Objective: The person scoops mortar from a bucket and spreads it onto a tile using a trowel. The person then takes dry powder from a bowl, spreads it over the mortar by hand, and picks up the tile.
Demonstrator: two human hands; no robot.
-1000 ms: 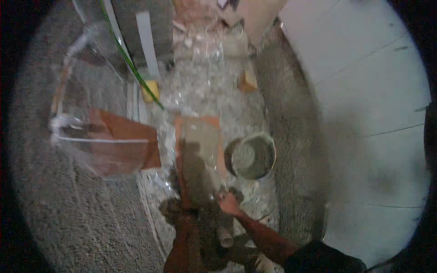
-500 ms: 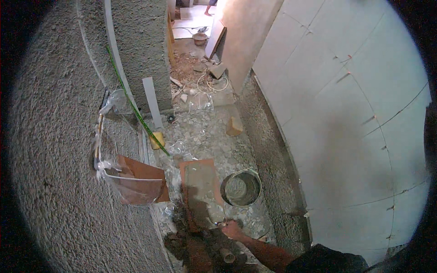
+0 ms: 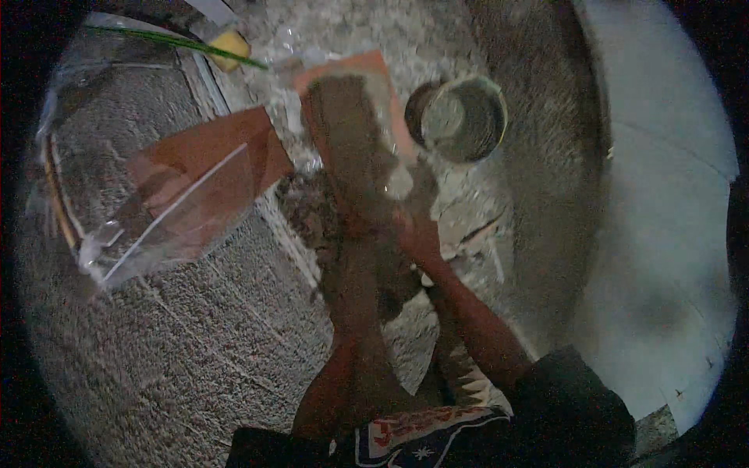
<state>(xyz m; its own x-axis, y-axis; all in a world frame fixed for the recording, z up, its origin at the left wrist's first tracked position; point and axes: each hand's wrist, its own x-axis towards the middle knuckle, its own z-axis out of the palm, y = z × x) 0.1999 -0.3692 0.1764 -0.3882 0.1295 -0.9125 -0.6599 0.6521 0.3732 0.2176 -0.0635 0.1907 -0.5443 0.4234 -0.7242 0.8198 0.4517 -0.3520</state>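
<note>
A reddish-brown tile (image 3: pixel 378 64) lies on the rubble floor in front of me, most of its upper face coated with wet grey mortar (image 3: pixel 339 117). My right hand (image 3: pixel 417 238) is closed at its near right edge, on what looks like a trowel (image 3: pixel 399 184); a pale, shiny blade-like patch shows just beyond the fingers, on the mortar. My left hand (image 3: pixel 355 234) seems to be near the tile's near edge, where deep shadow hides its fingers. Just right of the tile stands a round bucket (image 3: pixel 490 117) with grey mix inside.
A second reddish-brown board or tile (image 3: pixel 222 156), partly under clear plastic (image 3: pixel 168 207), is at the left by the rough grey wall (image 3: pixel 226 343). A yellow block (image 3: pixel 228 48) and green strip (image 3: pixel 172 40) lie at the far left. A pale tiled wall (image 3: pixel 663 210) stands at the right.
My view has tipped down and nearer, so the doorway has left the picture and both forearms show. The picture is darker. A pale patch now shows ahead of my right hand.
</note>
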